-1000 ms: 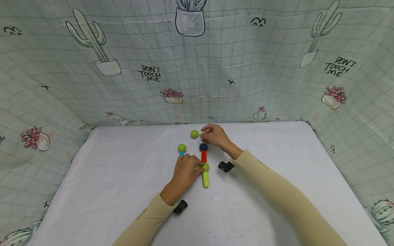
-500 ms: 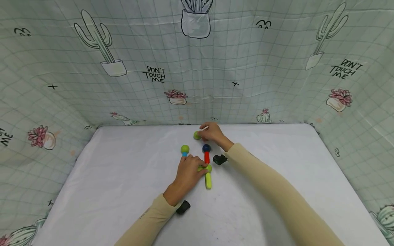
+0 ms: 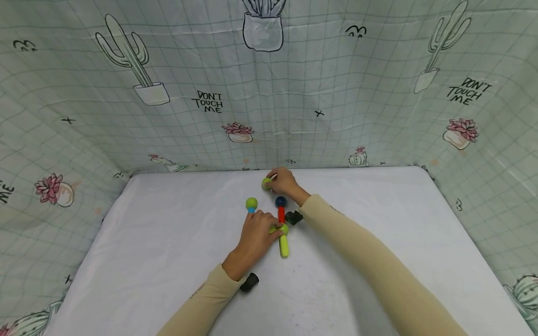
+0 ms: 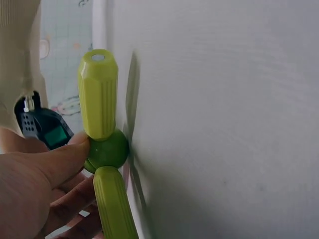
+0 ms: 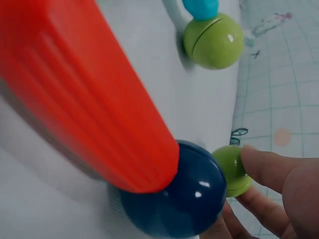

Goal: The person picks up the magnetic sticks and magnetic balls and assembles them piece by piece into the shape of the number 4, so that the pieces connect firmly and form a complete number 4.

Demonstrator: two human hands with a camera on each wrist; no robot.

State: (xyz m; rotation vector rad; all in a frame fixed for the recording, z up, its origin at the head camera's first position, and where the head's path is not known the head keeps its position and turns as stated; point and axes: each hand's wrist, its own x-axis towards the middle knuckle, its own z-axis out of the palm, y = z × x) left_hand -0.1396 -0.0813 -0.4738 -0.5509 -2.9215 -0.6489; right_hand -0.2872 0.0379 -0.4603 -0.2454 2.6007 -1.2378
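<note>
Several magnetic building rods and balls form a connected shape on the white table. My left hand [image 3: 254, 233] pinches a green ball [image 4: 112, 149] that joins two yellow-green rods [image 4: 98, 94]. From that ball a red rod [image 3: 281, 214] runs back to a navy ball [image 5: 174, 199]. Left of it, a second green ball [image 5: 214, 42] caps a light blue rod [image 5: 202, 7], mostly hidden behind the left hand in the head view. Beyond the navy ball, my right hand [image 3: 285, 183] pinches a loose green ball [image 5: 232, 172] between thumb and fingers.
A white cloth covers the table [image 3: 168, 242], whose back edge lies just behind the right hand. A cactus-print curtain [image 3: 286, 93] hangs behind and at both sides. Black wrist cameras [image 3: 249, 283] sit below each wrist, the right one close beside the red rod.
My right hand has moved left to the loose green ball and now grips it. The left hand keeps its hold on the joining ball. The view shifted slightly.
</note>
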